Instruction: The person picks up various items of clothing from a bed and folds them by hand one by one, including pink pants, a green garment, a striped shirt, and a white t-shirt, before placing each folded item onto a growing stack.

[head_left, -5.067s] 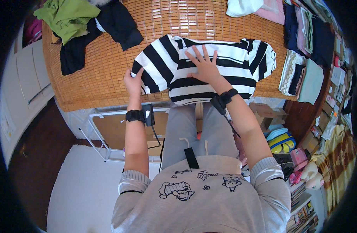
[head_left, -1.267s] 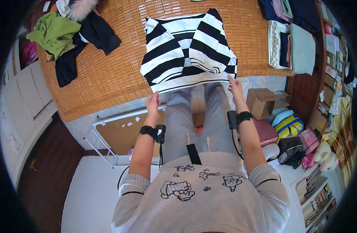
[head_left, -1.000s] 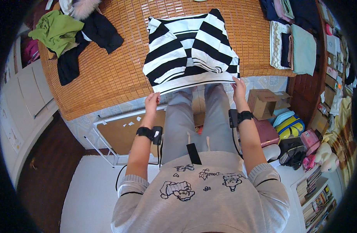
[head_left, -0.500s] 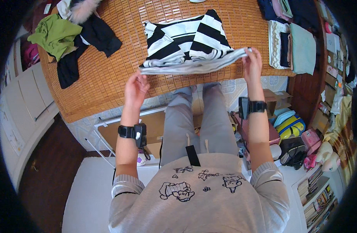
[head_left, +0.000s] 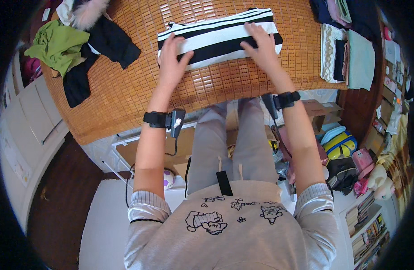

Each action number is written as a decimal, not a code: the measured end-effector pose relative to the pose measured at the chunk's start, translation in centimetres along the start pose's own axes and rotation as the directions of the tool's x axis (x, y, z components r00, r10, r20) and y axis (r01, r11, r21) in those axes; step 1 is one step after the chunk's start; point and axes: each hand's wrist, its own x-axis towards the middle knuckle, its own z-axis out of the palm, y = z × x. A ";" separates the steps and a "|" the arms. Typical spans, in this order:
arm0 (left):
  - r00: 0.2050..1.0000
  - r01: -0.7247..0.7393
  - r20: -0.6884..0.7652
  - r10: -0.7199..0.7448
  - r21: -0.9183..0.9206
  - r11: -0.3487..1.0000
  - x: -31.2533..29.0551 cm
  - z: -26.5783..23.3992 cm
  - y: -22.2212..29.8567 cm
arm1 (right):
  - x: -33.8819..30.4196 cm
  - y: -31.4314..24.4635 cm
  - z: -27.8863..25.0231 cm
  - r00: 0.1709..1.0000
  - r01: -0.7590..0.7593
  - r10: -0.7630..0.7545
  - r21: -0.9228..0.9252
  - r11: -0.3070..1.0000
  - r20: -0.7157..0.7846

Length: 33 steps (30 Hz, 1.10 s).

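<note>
A black-and-white striped garment (head_left: 211, 41) lies folded into a long, flat rectangle on the woven bamboo mat (head_left: 216, 85). My left hand (head_left: 173, 60) rests on its left end with the fingers spread. On the right part of the cloth lies my right hand (head_left: 261, 47), its thumb and fingers also apart. Both palms face down, and neither hand grips the fabric. Each wrist wears a black strap with a small box on it.
At the left of the mat lies a loose heap with a green garment (head_left: 58, 47) and black clothing (head_left: 112, 42). Folded clothes, among them a pale green one (head_left: 360, 60), stand stacked at the right. The mat's near edge curves in front of my legs.
The garment's near edge, held up between both hands before, has been folded away from me over the rest. Both hands have let go, moved farther forward and now lie flat on it.
</note>
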 end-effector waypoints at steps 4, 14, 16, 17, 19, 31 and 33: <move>0.979 -0.047 0.201 -0.029 0.364 0.930 -1.2 1.2 0.6 | -1.4 -0.2 1.8 0.994 -0.016 0.042 -0.242 0.970 0.099; 0.947 -0.144 0.320 -0.038 0.526 0.838 1.0 2.2 0.1 | -0.5 0.1 2.7 0.985 -0.061 0.107 -0.304 0.951 0.135; 0.936 -0.064 0.334 -0.111 0.472 0.879 1.0 2.0 0.5 | -0.1 0.1 2.4 0.983 -0.061 0.109 -0.302 0.951 0.145; 0.933 -0.034 0.332 -0.140 0.468 0.883 0.8 1.9 1.0 | 0.2 0.2 2.1 0.975 -0.055 0.121 -0.325 0.944 0.187; 0.932 0.023 0.308 -0.191 0.478 0.878 -0.6 2.0 2.3 | 1.0 -0.1 1.6 0.958 -0.045 0.135 -0.332 0.942 0.252; 0.923 0.279 0.223 -0.313 0.171 0.945 -1.8 4.6 5.9 | -4.3 -0.1 1.7 0.940 -0.291 0.322 0.223 0.930 -0.117; 0.923 0.263 0.269 -0.275 0.081 0.961 -0.2 5.8 4.9 | -5.6 -0.2 2.3 0.802 -0.529 0.597 0.458 0.715 -0.006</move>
